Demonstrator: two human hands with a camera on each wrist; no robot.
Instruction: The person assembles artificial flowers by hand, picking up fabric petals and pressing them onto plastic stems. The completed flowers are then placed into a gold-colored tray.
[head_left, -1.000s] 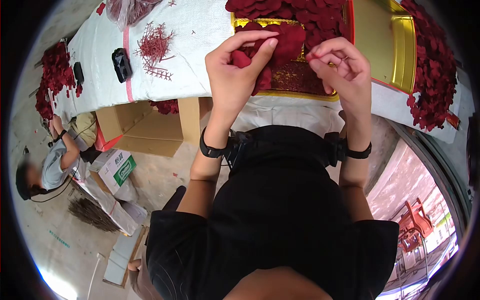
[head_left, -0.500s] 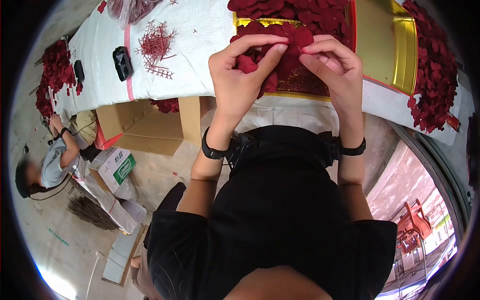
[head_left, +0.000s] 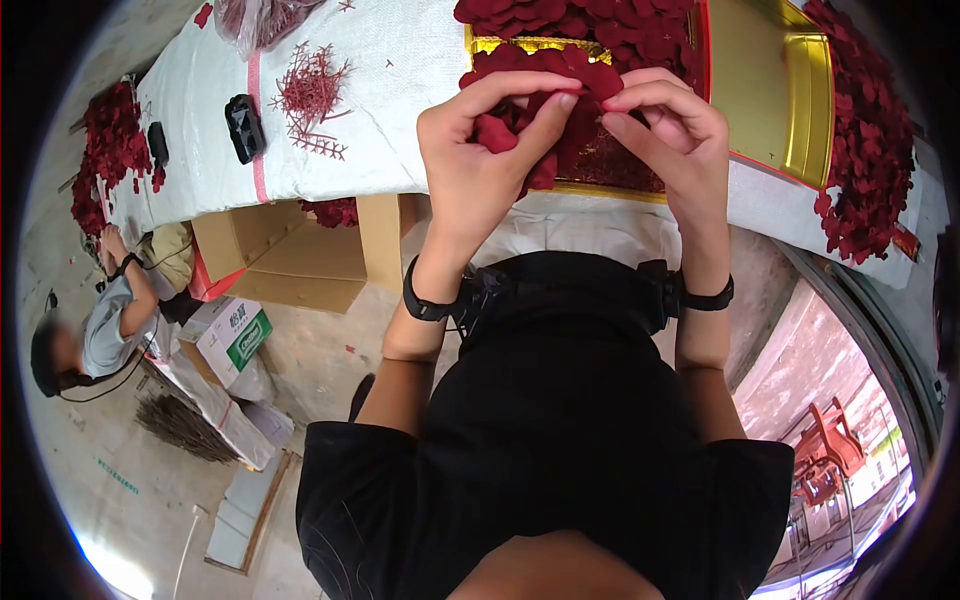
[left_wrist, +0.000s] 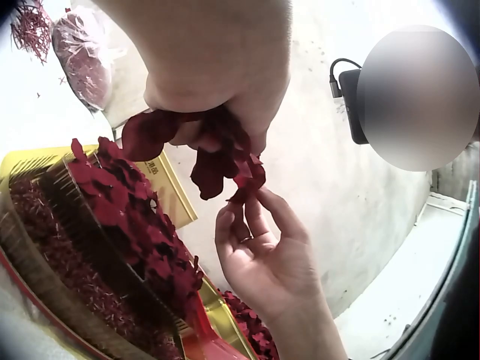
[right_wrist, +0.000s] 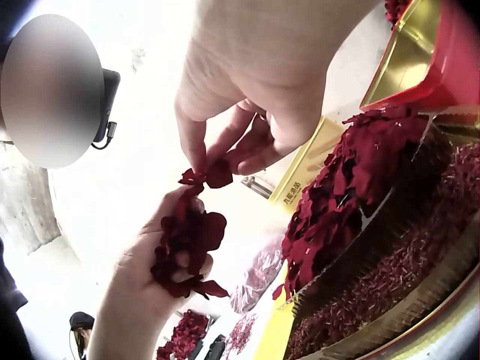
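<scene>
My left hand grips a bunch of dark red artificial petals, with several spread above its fingers and others tucked in the palm. Thumb and forefinger of my right hand meet at the edge of a petal on the same bunch, pinching it. Both hands face each other, fingertips close together, over the front of a gold tray. One compartment of the tray is heaped with loose petals; the other holds thin red stem bits.
Right of the tray lies a red-edged gold box, with a petal pile beyond. Leftward are spiky red scraps, a plastic bag and a black device. A carton stands below the table edge; another person works at far left.
My right hand has moved left and up to the bunch, and its fingertips now meet the petal. The left hand has shifted slightly right, still holding the petals.
</scene>
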